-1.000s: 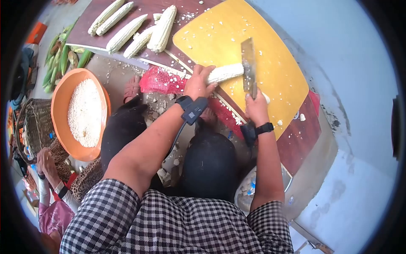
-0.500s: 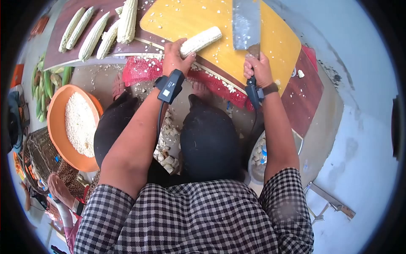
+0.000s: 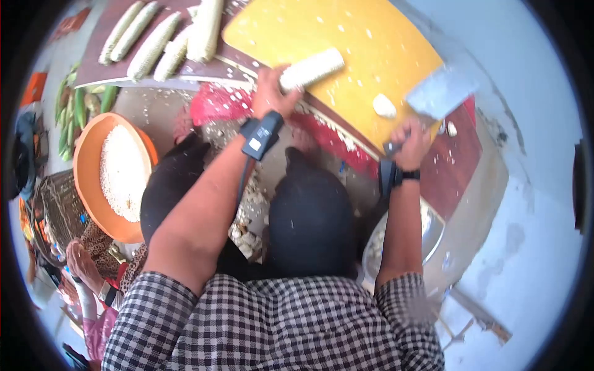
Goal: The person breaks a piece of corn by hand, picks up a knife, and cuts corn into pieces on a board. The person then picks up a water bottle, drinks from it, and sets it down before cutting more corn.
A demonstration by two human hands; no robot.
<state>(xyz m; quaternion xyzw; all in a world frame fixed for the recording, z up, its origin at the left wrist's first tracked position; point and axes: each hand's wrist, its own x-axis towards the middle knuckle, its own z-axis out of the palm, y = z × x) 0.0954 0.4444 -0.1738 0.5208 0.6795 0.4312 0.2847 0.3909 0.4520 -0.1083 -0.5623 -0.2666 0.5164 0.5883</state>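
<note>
My left hand (image 3: 273, 94) is closed round the near end of a pale corn cob (image 3: 314, 68), which lies slanted on the yellow board (image 3: 334, 31). A cleaver (image 3: 440, 93) is gripped in my right hand (image 3: 411, 143), its broad blade angled up and right over the board's right corner, slightly blurred. Between the cob and the blade lies a short white cob piece (image 3: 384, 106), apart from both. More whole corn cobs (image 3: 153, 46) rest in a row on the dark red table at the left.
Lower left stands an orange basin (image 3: 93, 191) of loose kernels. Green-husked corn (image 3: 80, 114) lies behind it. A metal bowl (image 3: 433, 232) sits below my right forearm. Red mesh cloth (image 3: 216, 105) hangs at the table edge. Another person's hand (image 3: 83, 263) shows at lower left.
My right hand has swung the cleaver right and down, away from the cob. A cut white piece now lies on the board. My left hand keeps its hold; the view has shifted slightly.
</note>
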